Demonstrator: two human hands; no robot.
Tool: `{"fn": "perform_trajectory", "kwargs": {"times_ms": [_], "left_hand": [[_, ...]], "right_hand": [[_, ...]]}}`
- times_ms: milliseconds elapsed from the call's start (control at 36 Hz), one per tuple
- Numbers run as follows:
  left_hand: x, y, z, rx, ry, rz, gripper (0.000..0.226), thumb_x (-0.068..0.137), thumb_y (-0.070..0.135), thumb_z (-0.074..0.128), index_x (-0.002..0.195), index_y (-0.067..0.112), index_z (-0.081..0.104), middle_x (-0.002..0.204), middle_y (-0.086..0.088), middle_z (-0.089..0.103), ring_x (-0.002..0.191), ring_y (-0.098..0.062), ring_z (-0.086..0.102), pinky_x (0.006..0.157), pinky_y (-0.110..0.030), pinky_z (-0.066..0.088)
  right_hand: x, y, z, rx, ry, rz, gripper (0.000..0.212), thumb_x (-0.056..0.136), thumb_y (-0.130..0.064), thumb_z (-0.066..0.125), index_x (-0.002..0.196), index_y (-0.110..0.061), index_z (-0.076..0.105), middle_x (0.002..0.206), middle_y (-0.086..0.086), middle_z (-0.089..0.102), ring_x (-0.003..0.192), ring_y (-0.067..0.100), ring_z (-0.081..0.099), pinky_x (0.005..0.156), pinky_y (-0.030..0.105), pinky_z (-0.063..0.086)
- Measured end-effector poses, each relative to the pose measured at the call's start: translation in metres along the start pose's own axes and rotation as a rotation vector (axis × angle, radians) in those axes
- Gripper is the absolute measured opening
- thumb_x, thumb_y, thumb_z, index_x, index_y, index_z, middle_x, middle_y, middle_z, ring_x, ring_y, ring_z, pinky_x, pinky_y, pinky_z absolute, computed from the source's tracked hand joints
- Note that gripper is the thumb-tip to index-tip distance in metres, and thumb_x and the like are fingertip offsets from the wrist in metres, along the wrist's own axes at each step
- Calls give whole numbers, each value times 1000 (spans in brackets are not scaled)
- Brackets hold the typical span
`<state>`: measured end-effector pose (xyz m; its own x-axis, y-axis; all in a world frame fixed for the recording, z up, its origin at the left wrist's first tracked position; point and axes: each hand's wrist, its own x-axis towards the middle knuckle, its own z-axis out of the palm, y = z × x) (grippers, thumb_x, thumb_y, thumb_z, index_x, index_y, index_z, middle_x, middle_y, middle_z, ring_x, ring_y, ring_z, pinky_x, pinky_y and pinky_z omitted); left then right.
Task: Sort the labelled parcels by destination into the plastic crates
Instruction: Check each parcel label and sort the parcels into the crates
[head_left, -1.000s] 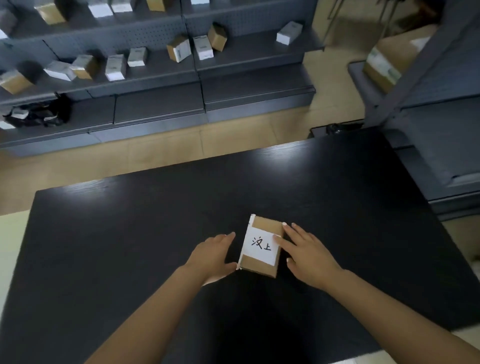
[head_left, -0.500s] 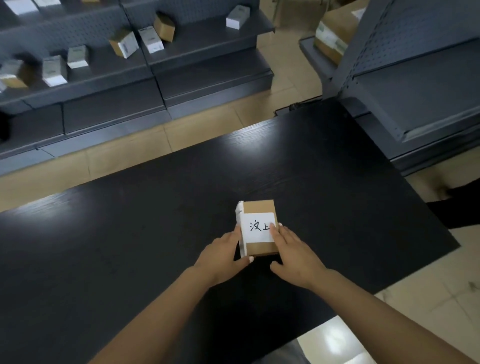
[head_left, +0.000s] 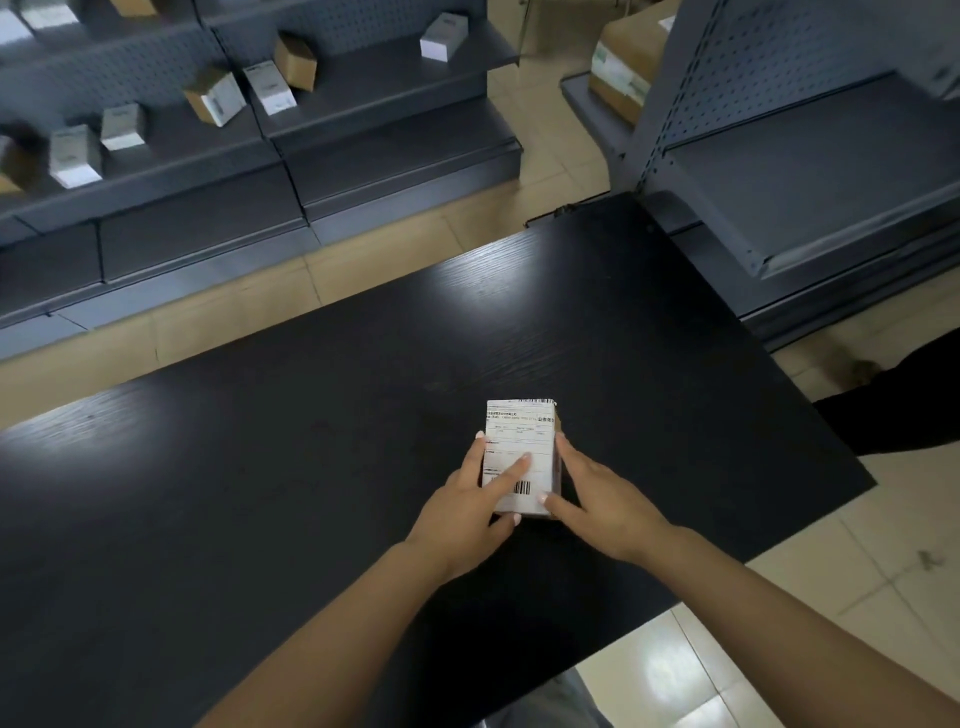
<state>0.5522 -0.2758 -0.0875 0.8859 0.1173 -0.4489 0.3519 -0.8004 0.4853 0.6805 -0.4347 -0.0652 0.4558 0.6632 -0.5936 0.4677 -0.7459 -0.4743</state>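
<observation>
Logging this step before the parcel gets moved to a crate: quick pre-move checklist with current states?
1. Parcel held on both sides: ok, left hand and right hand flank it.
2. Printed shipping label facing up: ok.
3. Destination legible: cannot tell, print too small.
4. Label unobstructed: not ok, left forefinger lies across it.
5. Target crate in view: not ok, only the table and shelves show.
6. Parcel lifted off the table: cannot tell.
</observation>
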Motion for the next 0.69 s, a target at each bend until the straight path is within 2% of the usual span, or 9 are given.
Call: {"fn": "perform_trajectory", "kwargs": {"times_ms": [83,194,333,500,694], "left_hand": [[3,4,8,-48,-4,-50,73,98,41,48,148,50,-4,161,-2,-14,141,-20,25,109,-35,37],[4,5,19,-75,21,-42,79,96,44,49,140,56,-16,162,3,5,138,-18,32,106,-37,41],[0,17,17,-130,118,-72,76,96,40,52,153,37,1,160,5,13,135,-15,35,106,-33,41],[-20,25,-7,-181,260,-59,77,96,31,55,154,30,5,160,6,15,135,-13,36,105,-31,40],[-73,21,-48,-147,452,-114,80,96,33,55,153,33,-1,161,7,12,138,-13,32,108,-31,39]], "right_hand": [[-2,4,-2,-41,-2,-20,86,96,-43,50,152,-28,-14,159,-6,20,138,14,34,107,37,40],[-3,10,-5,-61,-38,-64,85,97,-40,50,152,-27,-14,160,-4,18,139,15,32,109,38,39],[-5,7,-9,-96,-60,-130,91,94,-38,55,152,-29,-14,162,-2,11,142,17,27,109,38,38],[-6,-14,-19,-77,56,-209,94,92,-32,60,152,-33,-13,160,-4,13,134,14,38,101,35,47],[-17,-70,-32,-92,176,-425,93,93,-28,60,151,-34,-13,157,-6,16,124,8,44,93,31,52]]}}
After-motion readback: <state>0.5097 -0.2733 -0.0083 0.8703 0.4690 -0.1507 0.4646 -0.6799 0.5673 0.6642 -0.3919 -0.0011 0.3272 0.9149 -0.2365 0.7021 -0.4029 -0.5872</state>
